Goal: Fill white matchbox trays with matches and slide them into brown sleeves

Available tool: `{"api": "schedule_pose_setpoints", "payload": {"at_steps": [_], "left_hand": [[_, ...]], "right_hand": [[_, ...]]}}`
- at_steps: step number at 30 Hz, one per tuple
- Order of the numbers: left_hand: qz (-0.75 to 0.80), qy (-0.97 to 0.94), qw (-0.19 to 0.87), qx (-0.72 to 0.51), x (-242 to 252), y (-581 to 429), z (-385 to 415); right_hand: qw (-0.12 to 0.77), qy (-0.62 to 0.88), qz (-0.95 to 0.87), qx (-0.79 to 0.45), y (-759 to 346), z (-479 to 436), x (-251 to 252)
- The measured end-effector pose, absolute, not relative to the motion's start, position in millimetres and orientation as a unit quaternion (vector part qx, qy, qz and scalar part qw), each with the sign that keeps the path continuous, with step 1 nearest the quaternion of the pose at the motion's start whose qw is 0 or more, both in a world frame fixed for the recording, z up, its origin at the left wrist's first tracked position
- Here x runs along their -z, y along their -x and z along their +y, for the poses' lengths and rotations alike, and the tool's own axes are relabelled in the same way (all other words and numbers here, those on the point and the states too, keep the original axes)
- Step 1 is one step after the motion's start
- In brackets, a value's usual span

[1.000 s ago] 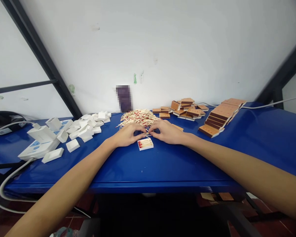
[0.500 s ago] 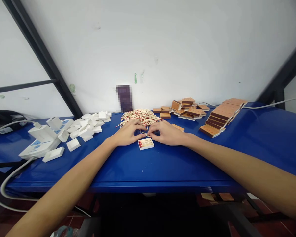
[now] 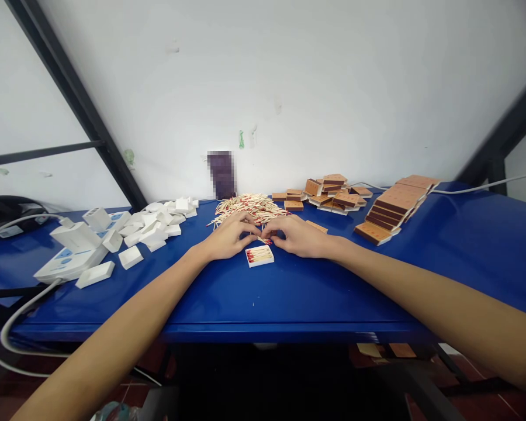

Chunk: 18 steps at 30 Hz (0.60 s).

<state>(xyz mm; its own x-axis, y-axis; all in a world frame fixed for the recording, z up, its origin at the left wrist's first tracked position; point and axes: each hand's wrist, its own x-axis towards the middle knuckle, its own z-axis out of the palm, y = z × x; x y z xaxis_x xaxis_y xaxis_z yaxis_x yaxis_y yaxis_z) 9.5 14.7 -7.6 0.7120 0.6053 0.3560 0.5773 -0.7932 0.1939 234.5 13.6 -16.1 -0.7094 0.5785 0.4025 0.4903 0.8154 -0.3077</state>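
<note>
A pale, scuffed wall (image 3: pixel 333 88) with small green marks (image 3: pixel 241 139) stands behind a glossy blue tabletop (image 3: pixel 254 298); dark slanting frame bars (image 3: pixel 70 88) flank it at both sides, and the shadowed floor (image 3: pixel 482 403) below appears to be dark red tile

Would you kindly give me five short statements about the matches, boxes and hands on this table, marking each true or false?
1. The small white cardboard tray holding red-tipped wooden matches lies nearer the person than the large heap of loose matches. True.
2. The bare left hand rests on the white boxes. False: the bare left hand is just in front of the heap.
3. A few loose matches show between the left hand and the bare right hand. True.
4. The tabletop is red. False: the glossy tabletop is blue.
5. Orange-and-brown cardboard matchboxes are stacked to the heap's right. True.
</note>
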Motion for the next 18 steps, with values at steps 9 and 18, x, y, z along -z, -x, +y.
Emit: {"api": "schedule_pose_setpoints", "payload": {"at_steps": [9,18], "left_hand": [[0.357,-0.905,0.016,-0.229,9.4,-14.7,15.9],[0.402,-0.882,0.014,-0.247,12.0,-14.5,14.5]], "right_hand": [[0.233,0.274,-0.929,-0.084,-232.3,15.4,18.3],[0.219,0.276,-0.934,-0.055,-234.6,16.1,22.4]]}}
